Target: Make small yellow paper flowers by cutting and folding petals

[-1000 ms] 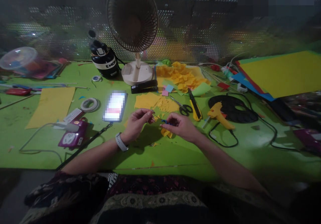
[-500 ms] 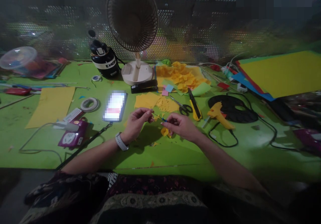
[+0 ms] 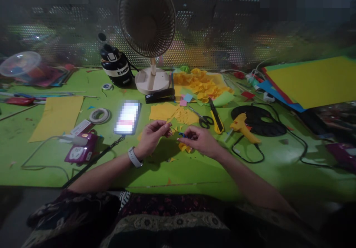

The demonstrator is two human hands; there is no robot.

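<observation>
My left hand (image 3: 152, 135), with a pale watch band at its wrist, is closed in a pinch around one end of a thin dark stick (image 3: 175, 129). The other end runs to a small blue piece (image 3: 182, 134) at the fingertips of my right hand (image 3: 198, 138), which is also closed. Whether the blue piece is part of the stick, I cannot tell. Under my right fingers lies a yellow-orange paper flower (image 3: 184, 147), partly hidden. Torn yellow paper (image 3: 162, 111) and scraps lie just beyond my hands.
Scissors (image 3: 205, 121), a yellow cutter (image 3: 216, 118) and a yellow glue gun (image 3: 244, 128) lie to the right. On the left are a phone (image 3: 127, 117), a tape roll (image 3: 99, 116) and a purple power socket (image 3: 82, 148). A fan (image 3: 152, 79) and black bottle (image 3: 116, 72) stand behind.
My right fingers have shifted slightly, showing more of the blue piece and the yellow-orange flower. My left hand stays almost in place.
</observation>
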